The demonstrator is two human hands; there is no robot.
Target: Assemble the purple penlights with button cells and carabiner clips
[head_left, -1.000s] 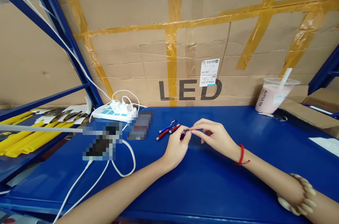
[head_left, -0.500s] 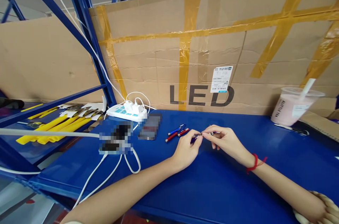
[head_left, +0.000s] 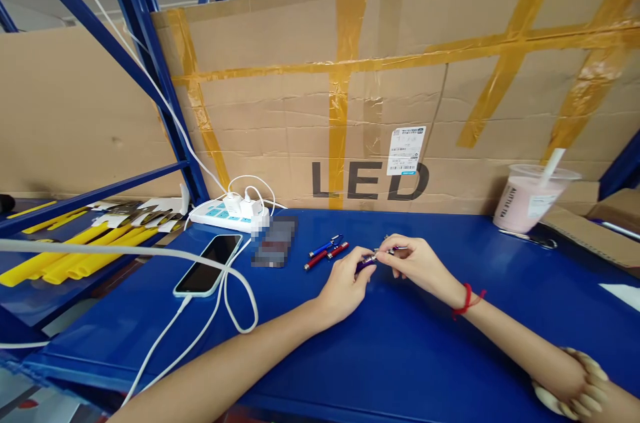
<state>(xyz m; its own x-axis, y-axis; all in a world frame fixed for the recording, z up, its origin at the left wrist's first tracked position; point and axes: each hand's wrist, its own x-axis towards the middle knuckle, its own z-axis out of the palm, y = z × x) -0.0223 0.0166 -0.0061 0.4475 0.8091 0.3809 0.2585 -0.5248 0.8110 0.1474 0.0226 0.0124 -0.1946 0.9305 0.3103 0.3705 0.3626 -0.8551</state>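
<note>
My left hand (head_left: 347, 283) is closed around a small shiny purple tube (head_left: 366, 263), which looks like a mini flashlight. Thumb and fingers of my right hand (head_left: 417, 264) pinch at the tube's silvery upper end. A small metallic piece shows between those fingers, too small to make out fully. Both hands meet just above the blue table. Left of them lie similar tubes: a blue one (head_left: 323, 247) with a clip and red ones (head_left: 320, 259), close together.
To the left are a phone (head_left: 207, 266) on a white cable, a blurred dark device (head_left: 275, 243) and a power strip (head_left: 227, 215). At the right stand a pink drink cup (head_left: 530, 199) and scissors (head_left: 530, 239). A cardboard sheet (head_left: 280, 136) walls the back; yellow tubes (head_left: 100, 249) lie far left.
The view has swung slightly to the right, so things appear shifted left. Both hands keep their hold at the purple tube, with little visible movement.
</note>
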